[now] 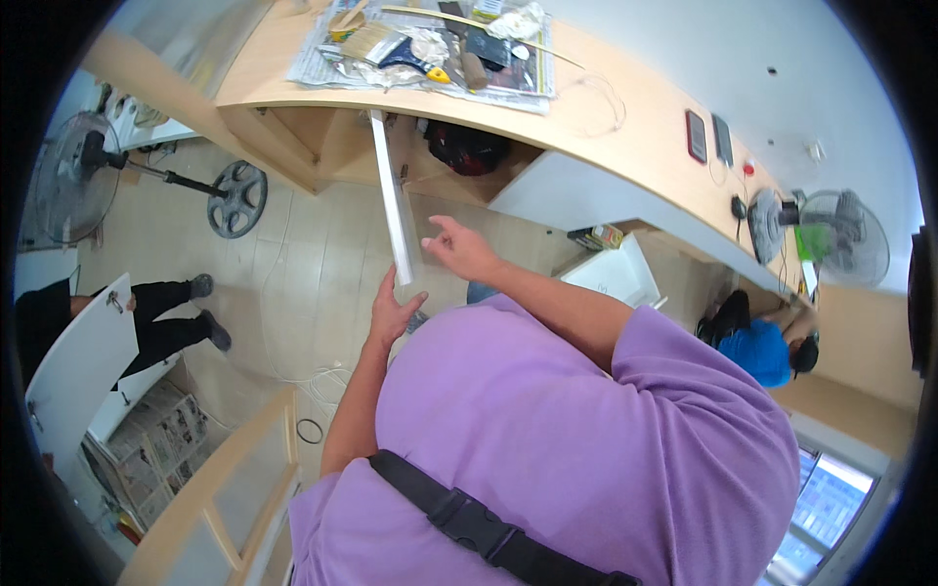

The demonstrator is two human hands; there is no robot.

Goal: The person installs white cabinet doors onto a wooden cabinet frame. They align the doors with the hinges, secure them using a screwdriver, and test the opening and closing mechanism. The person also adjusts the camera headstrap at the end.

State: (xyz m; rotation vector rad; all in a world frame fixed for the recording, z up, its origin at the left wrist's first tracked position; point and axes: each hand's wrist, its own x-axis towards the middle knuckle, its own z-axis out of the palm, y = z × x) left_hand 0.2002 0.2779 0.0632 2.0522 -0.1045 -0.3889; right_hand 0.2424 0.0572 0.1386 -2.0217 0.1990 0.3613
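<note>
The white door panel (391, 200) stands edge-on, jutting out from the open cabinet (347, 151) under the wooden counter (655, 151). Your left hand (393, 314) is open at its near end; contact is unclear. Your right hand (462, 251), loosely curled with nothing visible in it, is just beside it. Best steady the panel lightly, keeping fingers off the hinge side.

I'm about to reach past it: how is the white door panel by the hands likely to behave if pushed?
The white door panel would probably swing rather than slide, since its far end seems to meet the cabinet. It is likely stiff, as its edge runs straight without visible sag.
</note>
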